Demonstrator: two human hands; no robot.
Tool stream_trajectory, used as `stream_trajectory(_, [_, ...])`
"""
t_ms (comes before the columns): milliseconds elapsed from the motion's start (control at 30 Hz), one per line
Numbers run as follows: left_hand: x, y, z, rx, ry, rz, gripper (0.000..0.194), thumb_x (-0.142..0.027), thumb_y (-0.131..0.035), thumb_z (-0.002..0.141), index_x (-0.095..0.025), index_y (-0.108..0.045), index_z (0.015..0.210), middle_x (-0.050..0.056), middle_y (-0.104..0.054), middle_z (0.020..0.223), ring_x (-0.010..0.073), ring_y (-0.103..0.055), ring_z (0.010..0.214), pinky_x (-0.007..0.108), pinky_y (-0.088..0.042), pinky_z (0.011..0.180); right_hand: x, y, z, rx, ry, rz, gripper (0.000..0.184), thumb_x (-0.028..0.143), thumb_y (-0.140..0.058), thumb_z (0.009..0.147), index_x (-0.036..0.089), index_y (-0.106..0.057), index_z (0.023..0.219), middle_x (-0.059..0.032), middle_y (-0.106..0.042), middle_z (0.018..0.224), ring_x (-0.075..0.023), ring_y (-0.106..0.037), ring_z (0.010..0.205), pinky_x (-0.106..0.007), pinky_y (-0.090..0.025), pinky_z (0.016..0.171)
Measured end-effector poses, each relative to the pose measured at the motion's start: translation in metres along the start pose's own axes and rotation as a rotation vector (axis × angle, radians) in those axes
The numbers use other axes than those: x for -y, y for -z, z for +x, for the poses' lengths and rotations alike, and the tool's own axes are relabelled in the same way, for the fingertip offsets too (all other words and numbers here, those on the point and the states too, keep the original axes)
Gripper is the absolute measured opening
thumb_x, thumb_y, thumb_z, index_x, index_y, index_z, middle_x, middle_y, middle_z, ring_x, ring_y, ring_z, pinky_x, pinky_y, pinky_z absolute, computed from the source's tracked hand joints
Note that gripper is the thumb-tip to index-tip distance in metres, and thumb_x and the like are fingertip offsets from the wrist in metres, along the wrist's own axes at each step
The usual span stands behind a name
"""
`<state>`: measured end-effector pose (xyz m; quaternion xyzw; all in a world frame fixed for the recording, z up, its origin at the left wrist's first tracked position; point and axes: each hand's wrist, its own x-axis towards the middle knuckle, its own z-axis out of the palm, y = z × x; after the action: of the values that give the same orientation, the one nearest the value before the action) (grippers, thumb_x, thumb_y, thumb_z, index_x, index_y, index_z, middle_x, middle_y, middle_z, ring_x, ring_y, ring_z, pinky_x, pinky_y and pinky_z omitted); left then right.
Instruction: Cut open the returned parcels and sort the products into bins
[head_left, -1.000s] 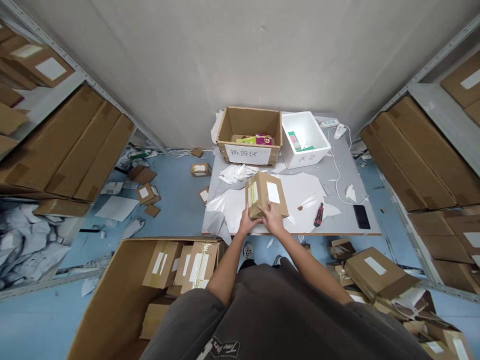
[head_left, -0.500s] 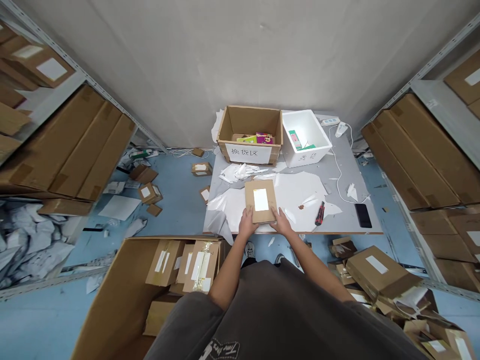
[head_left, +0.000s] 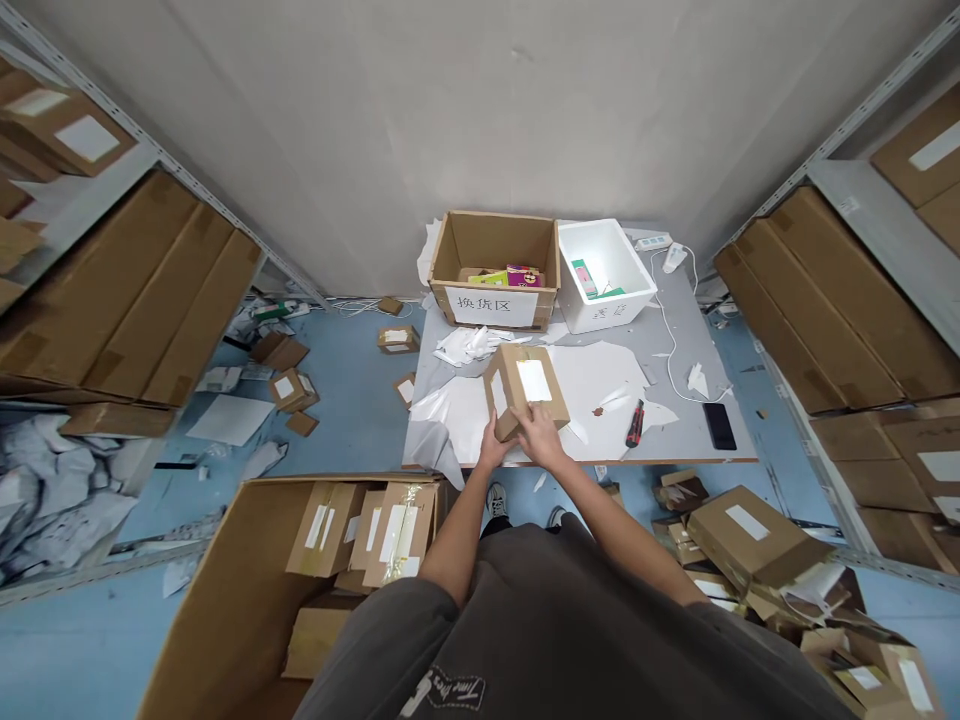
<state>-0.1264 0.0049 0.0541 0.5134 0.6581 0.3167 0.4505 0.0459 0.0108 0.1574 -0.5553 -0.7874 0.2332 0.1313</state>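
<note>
Left hand (head_left: 493, 445) – clamped on carton (head_left: 513, 388) | right hand (head_left: 540, 437) – clamped on its near side | 2 white labels (head_left: 534, 380)

A plain grey wall (head_left: 480, 110) rose behind a grey table (head_left: 694, 330). Metal shelves (head_left: 885, 215) stood left and right on a blue floor (head_left: 352, 390)

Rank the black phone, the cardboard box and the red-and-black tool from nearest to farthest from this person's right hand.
1. Cardboard box: touching the right hand.
2. Red-and-black tool: on the table, right of the hand.
3. Black phone: farther right on the table.
</note>
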Motion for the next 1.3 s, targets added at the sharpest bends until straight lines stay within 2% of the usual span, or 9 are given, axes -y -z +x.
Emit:
stream_trajectory(167, [0.008, -0.003, -0.012, -0.005, 0.161, 0.057, 0.083, -0.038, -0.082, 0.083, -0.017, -0.05, 0.157, 0.018, -0.069, 0.141, 0.0353, -0.063, 0.134, 0.047, -0.05, 0.111, 0.007, -0.025, -0.004, 0.246, 0.119, -0.012, 0.082, 0.008, -0.069, 0.085, 0.027, -0.049, 0.162, -0.0135, -0.043, 0.169, -0.0359, -0.035, 0.157, -0.056, -0.03, 0.126])
stream_trajectory(300, [-0.001, 0.015, -0.021, -0.035, 0.063, 0.233, 0.116, -0.034, -0.09, 0.075, -0.024, -0.025, 0.171, 0.02, -0.033, 0.173, 0.039, -0.041, 0.156, 0.049, -0.046, 0.118, -0.012, -0.027, -0.014, 0.117, 0.037, -0.014, 0.072, 0.016, -0.069, 0.089, 0.024, -0.053, 0.159, -0.0134, -0.029, 0.177, -0.0374, -0.019, 0.164, -0.057, -0.026, 0.129])
stream_trajectory(400, [-0.028, 0.026, -0.014, 0.032, -0.127, 0.377, 0.113, -0.031, -0.09, 0.077, -0.032, -0.027, 0.17, 0.013, -0.01, 0.182, 0.0418, -0.029, 0.161, 0.052, -0.04, 0.123, -0.029, -0.019, -0.013, 0.034, -0.118, -0.036, 0.079, 0.023, -0.072, 0.089, 0.024, -0.046, 0.164, -0.0153, -0.021, 0.179, -0.0415, -0.016, 0.164, -0.06, -0.028, 0.127])
stream_trajectory(500, [-0.06, 0.028, 0.001, 0.155, -0.273, 0.524, 0.099, -0.031, -0.089, 0.08, -0.03, -0.039, 0.166, 0.013, -0.02, 0.18, 0.0434, -0.017, 0.165, 0.056, -0.032, 0.128, -0.041, -0.016, -0.009, 0.124, -0.205, -0.038, 0.087, 0.018, -0.072, 0.087, 0.025, -0.039, 0.168, -0.0164, -0.013, 0.18, -0.0402, -0.028, 0.161, -0.057, -0.036, 0.124])
stream_trajectory(633, [-0.081, 0.028, 0.01, 0.21, -0.266, 0.771, 0.089, -0.036, -0.084, 0.086, -0.03, -0.043, 0.165, 0.012, -0.027, 0.178, 0.0443, -0.013, 0.165, 0.06, -0.038, 0.124, -0.048, -0.007, -0.009, 0.224, -0.182, -0.027, 0.094, 0.018, -0.071, 0.087, 0.029, -0.03, 0.172, -0.0135, -0.004, 0.182, -0.0365, -0.033, 0.159, -0.053, -0.039, 0.124])
stream_trajectory(800, [-0.07, 0.039, 0.01, 0.159, -0.287, 0.897, 0.086, -0.044, -0.077, 0.091, -0.03, -0.041, 0.167, 0.01, -0.029, 0.178, 0.0428, -0.018, 0.164, 0.055, -0.049, 0.118, -0.069, 0.042, -0.024, 0.033, -0.263, -0.071, 0.083, 0.025, -0.068, 0.094, 0.026, -0.035, 0.17, -0.0156, -0.011, 0.181, -0.039, -0.025, 0.161, -0.058, -0.035, 0.125])
stream_trajectory(1033, [-0.064, 0.032, 0.021, 0.115, -0.387, 0.902, 0.079, -0.054, -0.071, 0.093, -0.025, -0.047, 0.163, 0.017, -0.041, 0.171, 0.0444, -0.024, 0.161, 0.066, -0.036, 0.125, -0.169, 0.115, -0.078, -0.173, -0.47, -0.068, 0.075, 0.031, -0.063, 0.098, 0.022, -0.038, 0.168, -0.0166, -0.028, 0.175, -0.0382, -0.027, 0.16, -0.059, -0.033, 0.127])
stream_trajectory(1133, [-0.065, 0.02, 0.015, 0.074, -0.377, 0.904, 0.079, -0.056, -0.067, 0.094, -0.021, -0.046, 0.162, 0.019, -0.042, 0.168, 0.0407, -0.029, 0.161, 0.065, -0.022, 0.131, -0.221, 0.114, -0.104, -0.158, -0.582, -0.008, 0.071, 0.032, -0.061, 0.098, 0.015, -0.043, 0.165, -0.0195, -0.04, 0.168, -0.0368, -0.035, 0.156, -0.053, -0.035, 0.127])
stream_trajectory(1300, [-0.065, 0.004, 0.002, -0.015, -0.255, 0.921, 0.082, -0.061, -0.069, 0.092, -0.024, -0.047, 0.161, 0.018, -0.039, 0.17, 0.04, -0.029, 0.161, 0.061, -0.019, 0.133, -0.303, 0.08, -0.118, -0.099, -0.714, 0.112, 0.058, 0.035, -0.056, 0.1, 0.012, -0.054, 0.154, -0.0208, -0.056, 0.153, -0.0354, -0.049, 0.144, -0.048, -0.039, 0.123])
